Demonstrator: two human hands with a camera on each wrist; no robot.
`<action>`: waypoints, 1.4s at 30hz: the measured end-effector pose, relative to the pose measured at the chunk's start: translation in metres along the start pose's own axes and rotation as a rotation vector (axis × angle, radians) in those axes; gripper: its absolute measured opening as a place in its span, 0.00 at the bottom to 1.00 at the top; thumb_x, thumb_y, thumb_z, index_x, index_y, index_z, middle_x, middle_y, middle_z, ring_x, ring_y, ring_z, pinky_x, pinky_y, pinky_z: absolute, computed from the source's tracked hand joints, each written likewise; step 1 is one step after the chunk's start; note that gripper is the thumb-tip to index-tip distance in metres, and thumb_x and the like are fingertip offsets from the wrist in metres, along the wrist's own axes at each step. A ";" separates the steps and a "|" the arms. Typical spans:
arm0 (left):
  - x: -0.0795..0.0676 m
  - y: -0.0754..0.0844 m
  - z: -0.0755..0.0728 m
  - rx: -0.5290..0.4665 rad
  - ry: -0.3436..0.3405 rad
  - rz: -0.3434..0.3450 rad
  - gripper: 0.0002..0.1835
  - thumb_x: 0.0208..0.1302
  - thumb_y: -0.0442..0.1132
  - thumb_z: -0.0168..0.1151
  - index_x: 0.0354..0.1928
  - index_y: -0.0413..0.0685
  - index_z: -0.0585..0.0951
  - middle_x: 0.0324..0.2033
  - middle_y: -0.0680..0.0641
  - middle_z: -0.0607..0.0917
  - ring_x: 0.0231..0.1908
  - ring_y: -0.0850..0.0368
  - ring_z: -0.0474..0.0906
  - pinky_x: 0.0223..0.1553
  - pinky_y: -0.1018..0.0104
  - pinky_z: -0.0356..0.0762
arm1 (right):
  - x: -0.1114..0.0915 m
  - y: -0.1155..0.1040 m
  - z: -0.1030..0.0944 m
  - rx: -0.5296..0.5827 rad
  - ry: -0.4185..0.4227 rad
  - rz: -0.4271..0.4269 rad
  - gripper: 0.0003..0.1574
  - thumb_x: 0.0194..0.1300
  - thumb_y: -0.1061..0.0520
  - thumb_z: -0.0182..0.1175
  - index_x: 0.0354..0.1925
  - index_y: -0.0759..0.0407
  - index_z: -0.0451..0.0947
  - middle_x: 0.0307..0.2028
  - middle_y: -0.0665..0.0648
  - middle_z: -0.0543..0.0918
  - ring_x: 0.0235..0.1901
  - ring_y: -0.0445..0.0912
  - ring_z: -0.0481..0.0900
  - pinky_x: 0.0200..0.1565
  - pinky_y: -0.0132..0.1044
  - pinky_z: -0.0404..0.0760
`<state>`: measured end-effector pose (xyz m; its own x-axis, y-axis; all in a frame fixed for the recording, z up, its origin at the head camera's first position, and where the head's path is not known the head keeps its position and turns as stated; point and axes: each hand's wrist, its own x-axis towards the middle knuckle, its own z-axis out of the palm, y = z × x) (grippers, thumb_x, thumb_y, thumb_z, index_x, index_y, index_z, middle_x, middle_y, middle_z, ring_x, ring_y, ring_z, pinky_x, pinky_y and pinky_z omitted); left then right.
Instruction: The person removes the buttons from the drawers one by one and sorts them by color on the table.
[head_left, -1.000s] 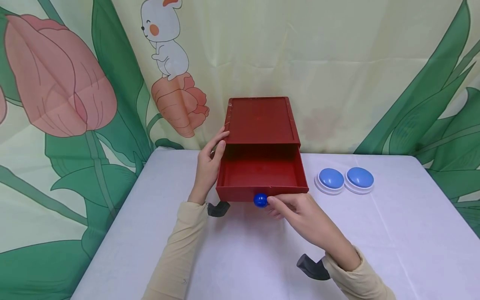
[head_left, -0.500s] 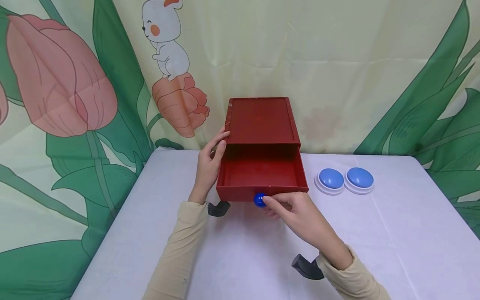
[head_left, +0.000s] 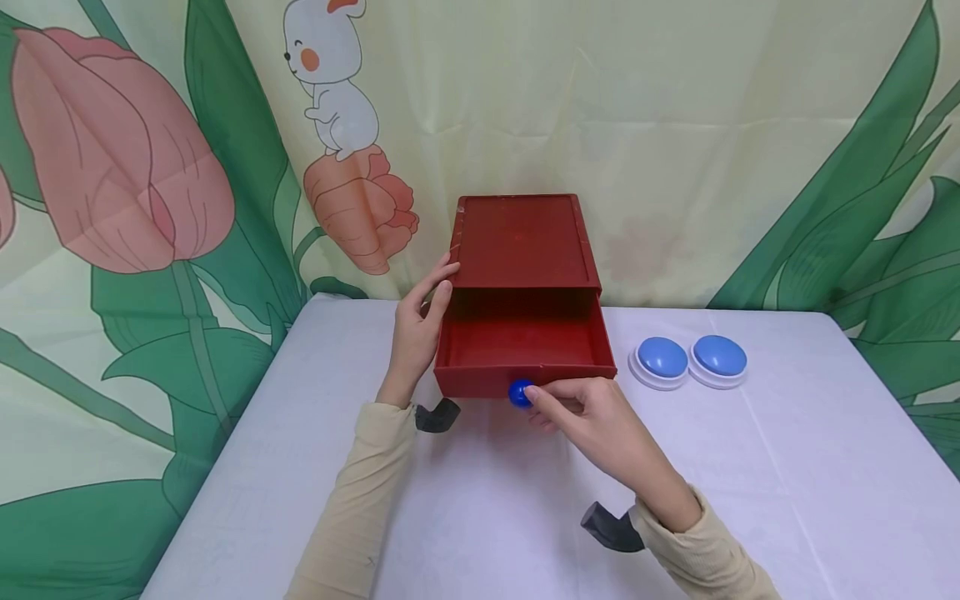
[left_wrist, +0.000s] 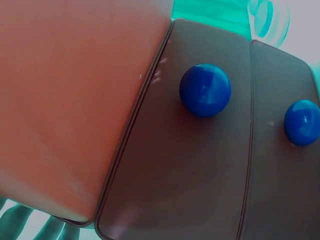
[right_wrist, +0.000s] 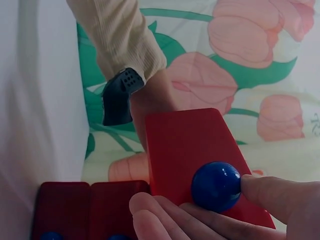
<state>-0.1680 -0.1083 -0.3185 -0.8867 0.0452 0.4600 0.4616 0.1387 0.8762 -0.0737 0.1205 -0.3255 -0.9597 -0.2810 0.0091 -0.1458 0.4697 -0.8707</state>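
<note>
A dark red drawer cabinet (head_left: 521,242) stands at the far side of the table, its top drawer (head_left: 472,383) pulled out with a bare red inside. My right hand (head_left: 596,429) pinches the round blue knob (head_left: 516,393) on that drawer's front between thumb and fingers; the right wrist view shows the thumb touching the knob (right_wrist: 215,186). My left hand (head_left: 417,337) rests against the cabinet's left side, fingers extended toward the top edge. Two lower drawers (left_wrist: 200,165) sit closed in the left wrist view, each with a blue knob (left_wrist: 205,90).
Two blue-domed push buttons (head_left: 663,358) on white bases stand side by side, right of the cabinet. A white cloth covers the table (head_left: 765,492). Behind it hangs a curtain (head_left: 675,150) printed with tulips, leaves and a rabbit. Black pieces (head_left: 613,529) stick out from both cuffs.
The top drawer has slid slightly inward, my right hand moving with it. The right fingers have come further over the knob. My left hand has stayed in place.
</note>
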 end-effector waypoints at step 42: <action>0.001 -0.003 -0.001 -0.015 0.005 0.029 0.19 0.76 0.33 0.47 0.63 0.33 0.75 0.70 0.38 0.69 0.71 0.49 0.64 0.68 0.51 0.67 | 0.038 0.003 -0.010 0.030 0.031 -0.068 0.22 0.70 0.44 0.61 0.44 0.61 0.87 0.33 0.56 0.90 0.30 0.43 0.88 0.41 0.40 0.87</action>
<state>-0.1704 -0.1101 -0.3206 -0.8727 0.0437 0.4862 0.4877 0.1221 0.8644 -0.1127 0.1196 -0.3235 -0.9549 -0.2851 0.0830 -0.2037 0.4254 -0.8818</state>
